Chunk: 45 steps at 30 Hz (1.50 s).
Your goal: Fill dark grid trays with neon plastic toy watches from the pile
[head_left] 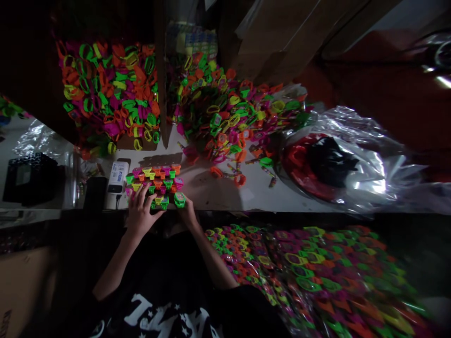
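Green toy watch (179,200), where is it?

At the block's near right corner, 4 o'clock from the middle of the block of toy watches (161,184), close to the table's front edge.

Which hand's nearer?

Right hand (189,214). Fingers closed on it, looks like a grasp; watch sits at about 11 o'clock from that hand. Thumb's hidden.

Left hand (139,215)?

Fingers spread, tips on the block, which lies toward 1 o'clock from it. Pinching or just resting? Can't tell.

Long axes?

Block runs 9 to 3, along the edge. Green watch's face points up; strap direction unclear.

Surface?

White table (216,193), bare at 3 o'clock from the block. Small white device (117,174) just beside the block at 9.

Room?

Dim. Heaped watches (112,96) at 11, loose pile (230,112) at 1, wooden divider (162,70) between. Clear plastic bag (373,155) with something red inside, well apart at 3. More watches under clear plastic (310,270) at 4, beyond the front edge, lower by the look of it.
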Available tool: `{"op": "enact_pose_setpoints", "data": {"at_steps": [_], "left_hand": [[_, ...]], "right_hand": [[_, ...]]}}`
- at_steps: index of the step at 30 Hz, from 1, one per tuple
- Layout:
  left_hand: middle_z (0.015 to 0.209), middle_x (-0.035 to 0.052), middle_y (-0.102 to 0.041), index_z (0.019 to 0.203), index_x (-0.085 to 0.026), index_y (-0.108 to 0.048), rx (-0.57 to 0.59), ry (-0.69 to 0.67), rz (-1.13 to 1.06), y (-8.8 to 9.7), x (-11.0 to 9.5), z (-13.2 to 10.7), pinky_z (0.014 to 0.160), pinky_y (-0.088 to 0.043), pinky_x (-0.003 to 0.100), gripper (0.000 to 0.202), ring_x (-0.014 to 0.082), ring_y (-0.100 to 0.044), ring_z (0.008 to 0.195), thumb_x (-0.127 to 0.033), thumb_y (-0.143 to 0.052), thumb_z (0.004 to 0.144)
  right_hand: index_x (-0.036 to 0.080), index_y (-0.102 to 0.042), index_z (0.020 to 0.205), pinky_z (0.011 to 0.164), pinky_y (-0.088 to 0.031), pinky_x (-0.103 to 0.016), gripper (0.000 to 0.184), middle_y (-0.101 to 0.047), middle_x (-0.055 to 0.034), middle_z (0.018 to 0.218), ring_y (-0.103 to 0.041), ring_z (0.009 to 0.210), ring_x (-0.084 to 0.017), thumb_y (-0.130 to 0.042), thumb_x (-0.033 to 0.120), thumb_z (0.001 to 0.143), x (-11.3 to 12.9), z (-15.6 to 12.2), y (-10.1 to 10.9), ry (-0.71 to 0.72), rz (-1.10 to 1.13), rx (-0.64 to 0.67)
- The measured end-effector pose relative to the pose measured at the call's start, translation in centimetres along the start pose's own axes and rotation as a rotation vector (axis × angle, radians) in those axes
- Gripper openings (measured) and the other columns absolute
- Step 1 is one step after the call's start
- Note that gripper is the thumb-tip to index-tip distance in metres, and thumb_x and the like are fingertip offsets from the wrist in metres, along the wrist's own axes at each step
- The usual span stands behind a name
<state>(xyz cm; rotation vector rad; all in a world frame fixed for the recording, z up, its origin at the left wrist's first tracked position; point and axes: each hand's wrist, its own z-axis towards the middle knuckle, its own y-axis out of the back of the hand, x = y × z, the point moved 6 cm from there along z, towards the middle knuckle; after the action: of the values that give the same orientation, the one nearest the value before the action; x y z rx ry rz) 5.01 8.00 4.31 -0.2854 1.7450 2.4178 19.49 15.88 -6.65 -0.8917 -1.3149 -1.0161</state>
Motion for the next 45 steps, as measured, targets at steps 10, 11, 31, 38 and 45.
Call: {"op": "enact_pose_setpoints", "data": {"at_steps": [10,11,31,38,45], "left_hand": [[0.144,0.0159,-0.048,0.116,-0.02,-0.06,0.014,0.018,-0.017,-0.2,0.0,-0.1,0.114,-0.028,0.056,0.043,0.0333,-0.041,0.136,-0.037,-0.072,0.077],[0.145,0.0159,-0.048,0.115,-0.02,-0.06,0.018,0.021,-0.017,-0.2,0.0,-0.1,0.114,-0.027,0.056,0.043,0.0334,-0.041,0.136,-0.036,-0.073,0.077],[0.143,0.0165,-0.048,0.11,-0.02,-0.062,0.005,-0.076,-0.093,-0.4,-2.0,1.4,0.117,-0.027,0.057,0.033,0.0334,-0.031,0.143,-0.03,-0.071,0.08],[0.142,0.018,-0.049,0.107,-0.019,-0.061,-0.031,-0.079,-0.115,-1.1,-1.6,1.6,0.116,-0.027,0.057,0.03,0.0318,-0.044,0.136,-0.026,-0.07,0.079],[0.141,0.0194,-0.05,0.104,-0.018,-0.06,-0.051,-0.104,-0.057,-1.4,-1.3,1.6,0.114,-0.031,0.057,0.031,0.0331,-0.046,0.133,-0.027,-0.072,0.077]], "right_hand": [[0.014,-0.064,0.109,0.086,-0.052,-0.029,0.037,-0.071,-0.0088,0.107,-0.065,0.094,-0.02,-0.053,0.018,0.075,0.4,-0.5,-1.3,-0.005,-0.052,0.043],[0.015,-0.064,0.112,0.086,-0.052,-0.029,0.039,-0.071,-0.0086,0.107,-0.066,0.095,-0.02,-0.052,0.016,0.074,0.5,-0.4,-1.4,-0.012,-0.092,0.046],[0.019,-0.07,0.091,0.062,-0.037,-0.021,0.022,-0.076,-0.0074,0.086,-0.068,0.074,-0.017,-0.05,0.012,0.088,2.3,1.5,-2.3,-0.218,-0.868,0.194],[0.02,-0.071,0.096,0.069,-0.043,-0.024,0.021,-0.074,-0.0091,0.093,-0.066,0.082,-0.021,-0.051,0.015,0.089,3.3,2.0,-2.6,-0.168,-0.811,0.203],[0.021,-0.068,0.109,0.088,-0.048,-0.026,0.028,-0.068,-0.0071,0.117,-0.059,0.105,-0.02,-0.052,0.014,0.087,3.8,2.4,-2.9,-0.025,-0.689,0.18]]}}
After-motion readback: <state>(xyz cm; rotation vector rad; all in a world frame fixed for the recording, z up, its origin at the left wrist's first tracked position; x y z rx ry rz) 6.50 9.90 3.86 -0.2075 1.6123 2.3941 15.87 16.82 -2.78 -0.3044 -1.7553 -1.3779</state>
